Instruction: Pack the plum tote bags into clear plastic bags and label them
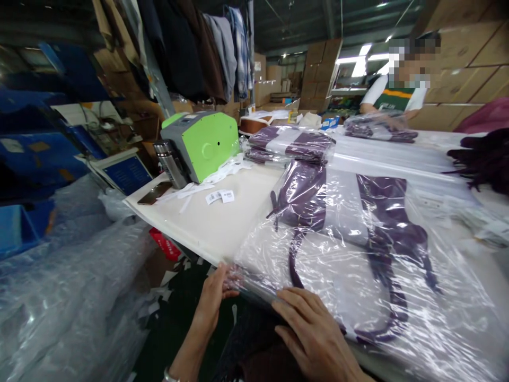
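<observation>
A clear plastic bag (358,254) holding a folded white and purple garment with purple drawstrings lies on the white table (214,223), its near end hanging over the table's front edge. My left hand (214,294) pinches the bag's near left corner, fingers curled round the plastic. My right hand (314,334) lies palm down on the bag's near edge, fingers stretched out and pressing the plastic flat.
A green and grey machine (201,143) stands at the table's left, with a metal flask (169,164), a phone (153,193) and paper labels (220,197) near it. More bagged garments (290,143) lie behind. A co-worker (397,90) stands at the far side. Piled plastic wrap (71,297) fills the left.
</observation>
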### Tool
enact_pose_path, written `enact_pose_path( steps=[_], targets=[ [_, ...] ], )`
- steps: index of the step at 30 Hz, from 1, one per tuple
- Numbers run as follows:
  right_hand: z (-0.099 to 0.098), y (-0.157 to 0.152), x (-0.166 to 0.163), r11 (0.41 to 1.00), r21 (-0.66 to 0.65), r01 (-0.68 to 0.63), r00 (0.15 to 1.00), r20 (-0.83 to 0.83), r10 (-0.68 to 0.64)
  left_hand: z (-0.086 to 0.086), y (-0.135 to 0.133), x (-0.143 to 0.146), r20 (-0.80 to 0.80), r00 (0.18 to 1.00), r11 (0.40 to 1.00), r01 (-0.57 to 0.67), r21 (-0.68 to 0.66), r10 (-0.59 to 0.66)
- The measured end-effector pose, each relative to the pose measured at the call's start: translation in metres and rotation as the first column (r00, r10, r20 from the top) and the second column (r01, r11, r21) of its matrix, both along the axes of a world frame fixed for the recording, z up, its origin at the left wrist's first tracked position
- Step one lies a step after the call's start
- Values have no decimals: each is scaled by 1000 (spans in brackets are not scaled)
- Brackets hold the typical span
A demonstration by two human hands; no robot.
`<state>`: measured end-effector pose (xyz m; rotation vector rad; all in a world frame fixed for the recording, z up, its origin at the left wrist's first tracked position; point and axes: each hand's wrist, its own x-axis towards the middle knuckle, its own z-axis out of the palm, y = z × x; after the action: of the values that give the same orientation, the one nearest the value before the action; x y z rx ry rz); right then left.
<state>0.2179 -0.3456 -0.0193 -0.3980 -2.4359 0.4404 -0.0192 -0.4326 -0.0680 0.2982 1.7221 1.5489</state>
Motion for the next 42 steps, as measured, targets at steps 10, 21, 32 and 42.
enact_pose_path(
  steps=[10,21,32,42],
  targets=[
    [-2,-2,-1,1000,-12,13,1000,16,-13,1,-1,-2,-123,990,998,65,-15,-66],
    [-20,-12,-70,998,43,-52,961,273,38,20,-7,-15,-234,961,988,135,-78,-149],
    [22,24,-85,928,-318,194,981,46,-189,65,46,-48,-505,788,872,473,129,-353],
    [46,95,-24,129,-972,-198,839,-237,-490,86,200,-68,-853,78,535,807,-250,-516]
  ],
)
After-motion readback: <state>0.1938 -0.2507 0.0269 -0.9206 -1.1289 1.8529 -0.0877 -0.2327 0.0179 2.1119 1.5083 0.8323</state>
